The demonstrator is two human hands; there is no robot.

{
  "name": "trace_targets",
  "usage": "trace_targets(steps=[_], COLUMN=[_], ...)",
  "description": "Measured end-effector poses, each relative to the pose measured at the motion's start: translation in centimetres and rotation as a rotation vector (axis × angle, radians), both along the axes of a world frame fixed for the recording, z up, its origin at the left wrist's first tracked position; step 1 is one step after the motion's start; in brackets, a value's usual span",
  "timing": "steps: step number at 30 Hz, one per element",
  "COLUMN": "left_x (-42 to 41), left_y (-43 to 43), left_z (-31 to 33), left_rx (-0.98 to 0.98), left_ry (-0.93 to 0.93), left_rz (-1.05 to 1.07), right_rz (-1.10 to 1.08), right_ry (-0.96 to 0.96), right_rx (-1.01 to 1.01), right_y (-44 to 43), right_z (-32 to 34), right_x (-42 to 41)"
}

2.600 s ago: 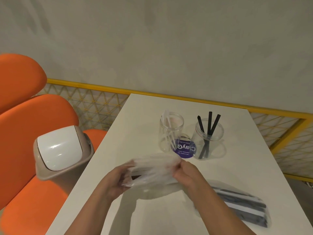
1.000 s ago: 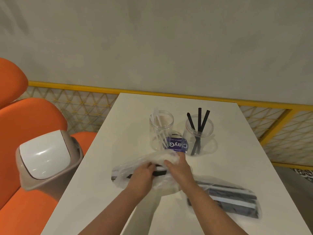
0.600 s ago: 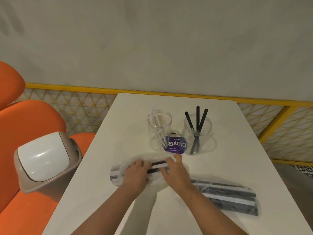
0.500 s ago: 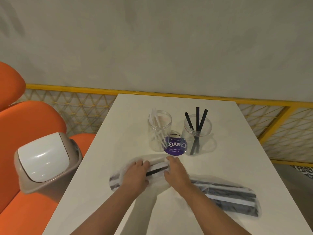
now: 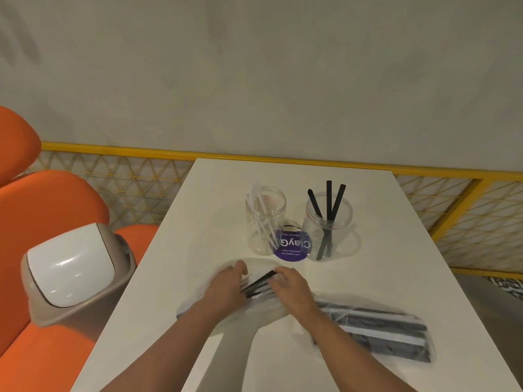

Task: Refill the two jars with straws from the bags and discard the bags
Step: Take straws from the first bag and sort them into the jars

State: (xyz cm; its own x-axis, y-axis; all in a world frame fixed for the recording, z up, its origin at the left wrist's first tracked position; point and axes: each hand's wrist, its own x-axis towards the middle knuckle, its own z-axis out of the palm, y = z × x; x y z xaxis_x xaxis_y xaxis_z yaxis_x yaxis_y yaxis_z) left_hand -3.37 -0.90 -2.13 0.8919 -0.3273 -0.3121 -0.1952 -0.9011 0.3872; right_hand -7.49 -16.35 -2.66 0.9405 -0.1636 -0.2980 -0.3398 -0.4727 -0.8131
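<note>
On the white table (image 5: 215, 205), a second straw bag (image 5: 376, 329) lies by the right edge. Two jars (image 5: 264, 222) (few straws each) stand mid-table. Left hand (image 5: 223, 290) and right hand (image 5: 291, 290) pinch the near bag (image 5: 254, 281) between curled fingers, toward the front edge.

Bench (image 5: 198, 222): smooth matt white top. Two jars at 12 o'clock: left jar (image 5: 264, 222) and right jar (image 5: 328, 224), both clear glossy plastic, ribbed at the neck. White straws (image 5: 259, 210) look like paper or matt plastic, cannot tell which; black straws (image 5: 328, 202) matt. Purple sticker (image 5: 293, 247) between jars, flat printed finish. Bag (image 5: 256, 304) under both hands: thin clear crinkled plastic film, soft sheen. Second bag (image 5: 376, 329) at 4 o'clock: same clear film, wrinkled. Bin (image 5: 73, 273) at 9 o'clock: glossy white plastic lid, matt beige body. Chairs (image 5: 42, 210): smooth orange, slight sheen. Wall (image 5: 254, 66): matt rough plaster. Rail (image 5: 141, 151): yellow painted metal.
</note>
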Motion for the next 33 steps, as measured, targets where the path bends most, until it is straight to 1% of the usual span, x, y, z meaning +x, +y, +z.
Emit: trace_targets(steps=[3, 7, 9, 11, 14, 17, 21, 23, 25, 27, 31, 33], left_x=[0.1, 0.1, -0.2, -0.6, -1.5, -1.8, -1.9, -1.8, -1.5, -1.3, -1.2, -1.4], left_y=[0.1, -0.1, -0.3, -0.3, -0.1, 0.1, 0.3, 0.4, 0.4, 0.3, 0.3, 0.5], left_z=[-0.3, -0.5, -0.9, -1.1, -1.2, -1.2, -1.3, -1.4, -1.4, -1.1, -0.8, -1.1], left_rx=[0.067, 0.132, 0.098, 0.035, 0.036, 0.165, 0.296, 0.357, 0.391, 0.365, 0.200, 0.116], left_ry=[0.013, -0.036, -0.089, -0.142, -0.172, -0.172, -0.179, -0.198, -0.165, -0.130, -0.047, 0.002], left_rz=[-0.035, -0.100, -0.099, -0.080, -0.089, -0.134, -0.148, -0.157, -0.172, -0.172, -0.108, -0.094], right_rz=[0.029, -0.043, -0.071, -0.039, -0.031, -0.007, -0.001, -0.014, -0.017, -0.008, 0.015, 0.011], right_ry=[-0.019, -0.054, -0.061, -0.036, 0.053, 0.083, 0.024, 0.007, 0.045, 0.066, 0.058, 0.094], right_rx=[-0.031, -0.072, -0.080, -0.087, -0.170, -0.288, -0.359, -0.343, -0.283, -0.246, -0.181, -0.151], right_y=[0.3, 0.3, 0.2, 0.2, 0.1, 0.1, 0.4, 0.5, 0.4, 0.4, 0.3, 0.0], right_z=[-0.4, -0.6, -0.5, -0.7, -1.1, -1.3, -1.9, -1.6, -1.3, -1.3, -1.1, -1.0], right_x=[-0.4, 0.0, 0.1, 0.3, 0.5, 0.6, 0.7, 0.7, 0.9, 1.1, 1.3, 1.4])
